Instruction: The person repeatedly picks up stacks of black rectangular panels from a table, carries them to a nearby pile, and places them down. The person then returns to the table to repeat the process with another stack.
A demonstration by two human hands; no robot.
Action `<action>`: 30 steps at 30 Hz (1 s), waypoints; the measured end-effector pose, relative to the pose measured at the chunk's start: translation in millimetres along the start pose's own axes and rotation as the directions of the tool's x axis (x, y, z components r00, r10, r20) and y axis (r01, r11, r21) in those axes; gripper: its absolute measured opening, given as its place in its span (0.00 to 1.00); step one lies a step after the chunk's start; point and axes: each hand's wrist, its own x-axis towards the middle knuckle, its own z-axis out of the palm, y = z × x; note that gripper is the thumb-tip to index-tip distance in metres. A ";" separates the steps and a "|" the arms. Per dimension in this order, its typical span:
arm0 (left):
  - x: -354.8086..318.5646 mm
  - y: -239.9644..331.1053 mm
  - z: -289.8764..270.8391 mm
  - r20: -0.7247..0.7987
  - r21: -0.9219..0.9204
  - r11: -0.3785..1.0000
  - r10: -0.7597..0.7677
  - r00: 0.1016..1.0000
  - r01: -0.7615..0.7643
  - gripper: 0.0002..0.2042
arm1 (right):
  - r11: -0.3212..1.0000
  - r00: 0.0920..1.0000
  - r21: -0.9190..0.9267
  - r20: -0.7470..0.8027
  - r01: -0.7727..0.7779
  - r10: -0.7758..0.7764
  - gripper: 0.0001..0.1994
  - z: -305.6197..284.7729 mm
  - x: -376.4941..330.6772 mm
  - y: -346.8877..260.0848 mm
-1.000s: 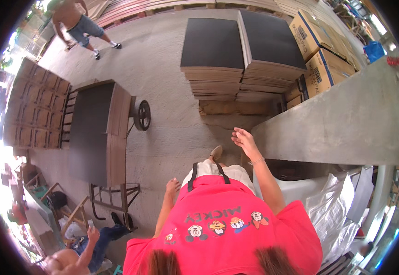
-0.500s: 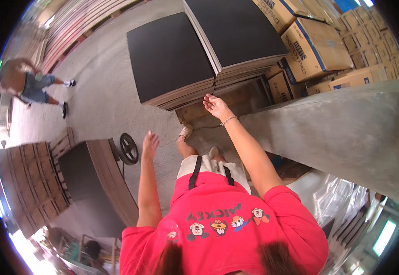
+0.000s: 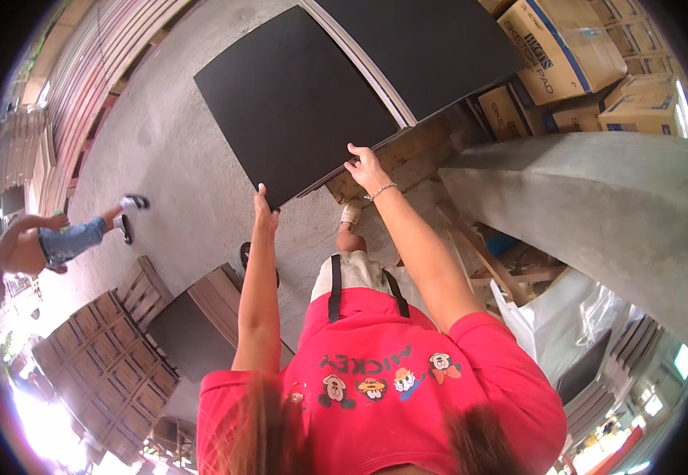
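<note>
- Concrete floor (image 3: 158,158) is spreading ahead of and left of the left hand.
- Pile of long boards (image 3: 122,67) is lying far ahead-left of the left hand, well apart.
- Concrete ledge (image 3: 589,186) is running off to the right of the right hand.
- Near black-topped stack (image 3: 292,103) is sitting directly ahead of both hands, its near edge meeting them.
- Second black-topped stack (image 3: 431,59) is standing just beside it, ahead-right of the right hand.
- Brown bundle stack (image 3: 106,368) is sitting well left of and behind the left hand.
- Dark-topped sheet stack (image 3: 193,340) is lying behind-left of the left hand, partly hidden by the forearm.
- Co-worker (image 3: 51,241) in denim shorts is standing or stepping well left of the left hand.
- Tan carton (image 3: 565,51) with blue edging is sitting ahead-right of the right hand, more boxes around it.
- Left hand (image 3: 265,212) is appearing to touch the near-left corner, thumb pointing up; fingers are partly hiding, can't tell if gripping.
- Right hand (image 3: 366,168) is appearing to touch the near edge, part-curled, thumb extended; can't tell if gripping.
- Bracelet (image 3: 381,191) is circling the right wrist.
</note>
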 end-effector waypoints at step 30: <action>-25.6 22.3 -19.7 0.268 0.095 0.995 -0.031 0.963 0.006 0.22 | 0.997 0.996 -0.075 0.076 -0.036 0.041 0.18 -18.8 -23.2 23.0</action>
